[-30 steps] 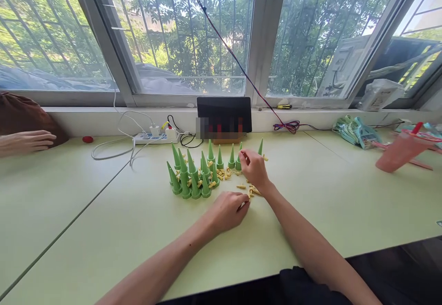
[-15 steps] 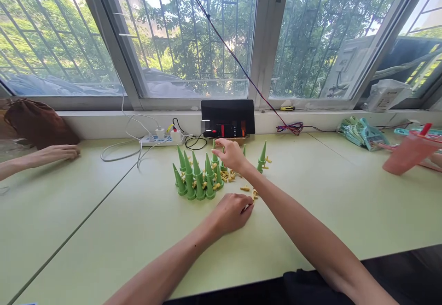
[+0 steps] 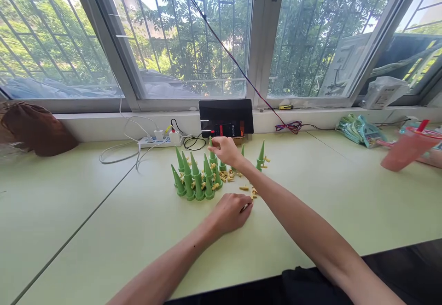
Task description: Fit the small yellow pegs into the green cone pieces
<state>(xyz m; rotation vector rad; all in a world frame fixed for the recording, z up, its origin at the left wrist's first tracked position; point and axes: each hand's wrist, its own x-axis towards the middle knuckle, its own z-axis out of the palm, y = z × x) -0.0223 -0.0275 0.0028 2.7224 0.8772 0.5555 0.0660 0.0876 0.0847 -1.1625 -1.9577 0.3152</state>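
**Pinching one cone out of a crowded stand**

The right hand (image 3: 225,150) reaches over the group of green cones (image 3: 193,183), its thumb and fingertips drawn together on the upper part of the back cone (image 3: 212,157), which stands just before the black screen (image 3: 226,116). The grip looks like a light pinch near the tip.

A move here is best made straight up or straight down, because the neighbouring cones stand almost touching and a sideways sweep of the wrist or forearm could knock them over. Holding lower on the taper, where the cone is wider, would probably give a firmer hold than the slippery point.

The left hand (image 3: 232,212) rests on the table (image 3: 103,213) near the front, fingers curled loosely with the tips beside a few yellow pegs (image 3: 245,188). Whether it holds one cannot be told. It lies well placed to steady the nearer cones.

The cones are slim, smooth and bright green, with narrow points and a slightly flared foot. Most stand upright in a tight bunch at mid-table, and one stands apart to the right (image 3: 261,154). More of the small, pale yellow pegs lie scattered among and just beside them.
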